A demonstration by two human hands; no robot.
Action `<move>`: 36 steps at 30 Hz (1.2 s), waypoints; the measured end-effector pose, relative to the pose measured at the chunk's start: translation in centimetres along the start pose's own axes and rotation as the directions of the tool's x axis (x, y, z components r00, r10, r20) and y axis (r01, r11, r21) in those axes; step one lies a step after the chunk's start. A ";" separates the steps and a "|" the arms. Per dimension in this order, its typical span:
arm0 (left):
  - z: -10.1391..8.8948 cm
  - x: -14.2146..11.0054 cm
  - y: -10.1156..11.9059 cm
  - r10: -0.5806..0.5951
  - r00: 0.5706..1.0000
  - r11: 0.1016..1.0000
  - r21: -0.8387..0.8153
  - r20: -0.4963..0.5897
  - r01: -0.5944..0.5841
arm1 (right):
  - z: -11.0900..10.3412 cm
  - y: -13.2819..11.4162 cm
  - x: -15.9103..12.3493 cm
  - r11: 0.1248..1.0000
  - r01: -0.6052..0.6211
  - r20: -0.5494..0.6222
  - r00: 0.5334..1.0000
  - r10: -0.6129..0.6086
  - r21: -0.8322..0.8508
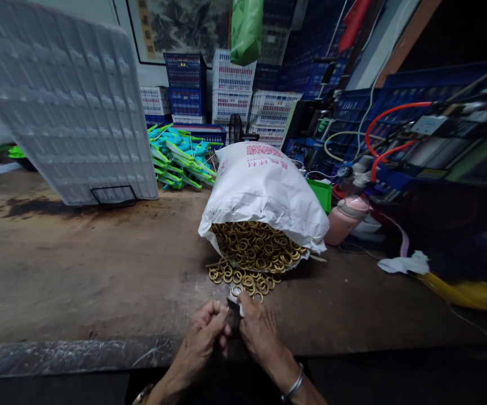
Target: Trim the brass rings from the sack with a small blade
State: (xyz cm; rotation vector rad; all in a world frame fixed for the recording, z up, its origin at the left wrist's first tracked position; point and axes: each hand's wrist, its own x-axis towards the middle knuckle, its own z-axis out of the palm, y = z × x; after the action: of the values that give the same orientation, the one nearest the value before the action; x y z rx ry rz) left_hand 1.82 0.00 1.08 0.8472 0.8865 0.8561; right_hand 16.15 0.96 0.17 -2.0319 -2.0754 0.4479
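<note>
My left hand point(208, 331) is closed in a pinch near the table's front edge, and a thin gold edge shows at its fingertips, seemingly one ring. Beside it, my right hand point(262, 332) is wrapped round a small knife point(232, 304) whose dark blade points at the left fingertips; its handle is mostly hidden. Just beyond both hands, loose gold-coloured metal rings point(249, 280) lie on the wooden table point(99, 270). They spill from the mouth of a white woven sack point(264, 185) lying on its side, with many more rings inside.
A translucent ribbed plastic panel point(74, 107) stands upright in a black wire stand point(114, 195) at left. Behind are green and blue plastic pieces point(179, 154) and stacked crates point(232, 84). A pink bottle point(347, 219), red tubing point(384, 132) and a yellow bag point(467, 291) are at right.
</note>
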 end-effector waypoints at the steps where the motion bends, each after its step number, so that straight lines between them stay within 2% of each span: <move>1: 0.1 -0.4 0.2 -0.026 0.999 0.999 -0.026 0.030 0.027 | -0.2 0.5 0.2 0.999 -0.034 -0.009 0.999 0.034 -0.018; 3: 0.1 -1.1 0.4 -0.058 0.995 0.994 -0.087 0.085 0.066 | -0.7 1.7 0.8 0.993 -0.107 -0.042 0.994 0.105 -0.041; 5: -0.1 -1.4 0.3 -0.056 0.994 0.982 -0.174 0.095 0.072 | -1.0 2.9 1.3 0.992 -0.126 -0.109 0.986 0.124 -0.015; 10: -0.9 -0.6 -0.4 -0.090 0.995 0.944 -0.317 0.034 0.096 | -0.4 3.9 2.3 0.992 0.044 -0.246 0.969 -0.015 0.115; 13: -1.2 -0.3 -0.4 -0.108 0.994 0.931 -0.352 -0.001 0.100 | 0.2 3.4 2.6 0.994 0.075 -0.237 0.970 -0.055 0.076; 18: -1.6 -0.1 -0.2 -0.136 0.991 0.890 -0.438 0.016 0.129 | 0.4 2.9 2.8 1.000 -0.020 -0.189 0.982 0.020 0.002; 24: -1.7 0.5 -0.7 -0.203 0.979 0.842 -0.505 0.031 0.191 | 0.0 3.7 2.7 0.994 0.007 -0.185 0.983 0.014 0.113; 27: -1.3 1.3 -0.8 -0.194 0.981 0.895 -0.414 -0.024 0.167 | 0.3 4.3 2.8 0.965 0.046 -0.221 0.975 0.013 0.260; 30: -0.9 2.5 -0.8 -0.107 0.989 0.977 -0.194 -0.098 0.087 | 0.5 4.4 2.9 0.910 0.049 -0.241 0.969 0.057 0.411; 33: -0.5 3.5 -0.8 0.101 0.979 0.993 0.075 -0.179 -0.089 | 0.2 3.6 3.0 0.828 0.024 -0.233 0.964 0.130 0.560; 35: -0.3 3.9 -0.8 0.281 0.943 0.945 0.224 -0.178 -0.239 | -0.5 2.6 2.9 0.719 -0.007 -0.164 0.972 0.167 0.695; 36: -0.2 4.0 -0.7 0.356 0.922 0.910 0.284 -0.155 -0.304 | -0.8 2.1 2.8 0.637 -0.045 -0.096 0.978 0.186 0.769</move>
State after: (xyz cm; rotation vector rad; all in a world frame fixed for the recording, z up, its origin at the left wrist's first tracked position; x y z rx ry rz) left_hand 3.29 3.26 -0.78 1.1732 1.0652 1.1578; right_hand 18.28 3.86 0.03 -1.5843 -1.2890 0.9519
